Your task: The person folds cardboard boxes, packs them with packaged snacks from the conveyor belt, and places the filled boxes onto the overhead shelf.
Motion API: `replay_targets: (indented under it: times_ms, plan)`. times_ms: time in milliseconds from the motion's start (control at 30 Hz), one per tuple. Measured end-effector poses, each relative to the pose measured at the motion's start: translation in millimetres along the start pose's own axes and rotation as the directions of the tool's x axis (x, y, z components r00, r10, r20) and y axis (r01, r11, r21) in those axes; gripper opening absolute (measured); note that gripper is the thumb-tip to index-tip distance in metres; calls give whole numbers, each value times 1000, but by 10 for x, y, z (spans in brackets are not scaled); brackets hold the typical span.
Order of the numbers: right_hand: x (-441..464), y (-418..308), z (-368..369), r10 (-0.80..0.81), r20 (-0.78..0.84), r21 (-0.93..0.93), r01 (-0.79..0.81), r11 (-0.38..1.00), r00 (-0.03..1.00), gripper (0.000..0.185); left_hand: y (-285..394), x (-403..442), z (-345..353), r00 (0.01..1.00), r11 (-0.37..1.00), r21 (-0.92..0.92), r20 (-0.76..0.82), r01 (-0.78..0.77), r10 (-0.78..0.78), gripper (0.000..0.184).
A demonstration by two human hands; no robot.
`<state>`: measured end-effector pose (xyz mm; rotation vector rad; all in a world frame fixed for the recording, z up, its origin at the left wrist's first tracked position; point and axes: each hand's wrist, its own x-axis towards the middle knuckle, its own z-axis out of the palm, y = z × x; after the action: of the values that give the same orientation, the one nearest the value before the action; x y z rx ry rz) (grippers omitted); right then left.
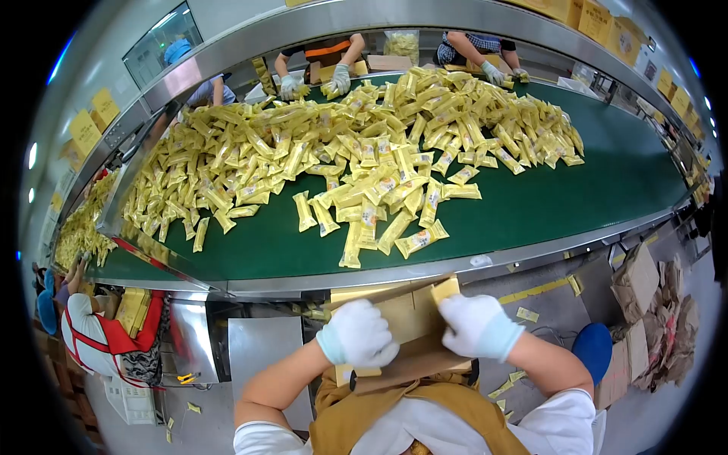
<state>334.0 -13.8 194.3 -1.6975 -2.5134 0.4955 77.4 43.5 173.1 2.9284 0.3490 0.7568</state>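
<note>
The green belt (607, 182) spreads widest, bordered by steel; across its left and middle part, reaching the far edge, lies a heap of yellow packets (250, 152), thinning toward the near edge, while the right end shows bare green; a steel rail (318, 24) arches above the far edge; past that edge, two people work with gloved hands (339, 78) at the heap's back; beyond the left end of the near edge sits a person in a red vest (106, 334) beside yellow cartons (133, 311); brown paper bags (648, 318) stand below the right end, with a blue stool (591, 353) nearer; the open box (413, 322) is just below the middle of the near edge, whose steel rim (546, 252) stands between it and the packets; the white-gloved right hand (479, 326) grasps the box's right side; the left hand (358, 334) is curled at its left side, and whether it pinches the cardboard I cannot tell; smallest, stray packets (194, 408) dot the floor.
</note>
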Motion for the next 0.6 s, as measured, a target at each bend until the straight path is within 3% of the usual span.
replay_targets:
  times_ms: [67, 133, 167, 200, 233, 267, 300, 333, 367, 400, 467, 500, 600]
  plan:
    - [253, -46, 106, -82, 103, -71, 90, 993, 991, 41, -124, -100, 293, 943, 996, 53, 321, 77, -90, 27]
    - [447, 45, 140, -178, 179, -48, 189, 981, 968, 58, -138, -61, 501, 892, 993, 107, 443, 48, -91, 25]
    - [510, 86, 28, -187, 297, 13, 191, 981, 936, 63, -169, -10, 541, 864, 990, 138, 494, 31, -95, 25]
    - [556, 113, -134, -199, 412, 72, 186, 980, 889, 70, -157, 105, 396, 913, 977, 213, 398, 4, -91, 32]
    - [593, 146, -238, -216, 518, 130, 173, 976, 828, 77, -128, 114, 302, 958, 949, 295, 226, 108, -179, 45]
    - [550, 253, -234, -316, 386, 195, 259, 946, 867, 81, -103, 81, 257, 968, 909, 354, 42, 218, -248, 59]
    - [429, 415, -160, -406, 241, 248, 349, 904, 881, 85, -84, 48, 277, 887, 817, 393, 5, 423, -461, 76]
    - [333, 512, -66, -482, 90, 283, 441, 852, 872, 90, -161, 46, 272, 880, 815, 334, -144, 473, -452, 71]
    - [266, 514, 52, -347, 133, 386, 274, 881, 928, 100, -130, 83, 197, 839, 805, 249, -62, 538, -541, 66]
    - [229, 482, 89, -222, 46, 425, 182, 887, 974, 105, -58, 138, 99, 790, 782, 166, 32, 600, -613, 60]
    - [122, 396, 140, 64, -106, 524, 1, 852, 992, 115, 1, 223, 1, 790, 796, 16, 113, 605, -602, 49]
    - [128, 454, 339, 112, -228, 446, 1, 895, 967, 124, 43, 318, -109, 736, 759, -6, 249, 651, -629, 43]
    - [149, 426, 721, 310, -248, 542, -134, 830, 918, 127, -98, 240, 52, 896, 891, -163, 217, 424, -387, 50]
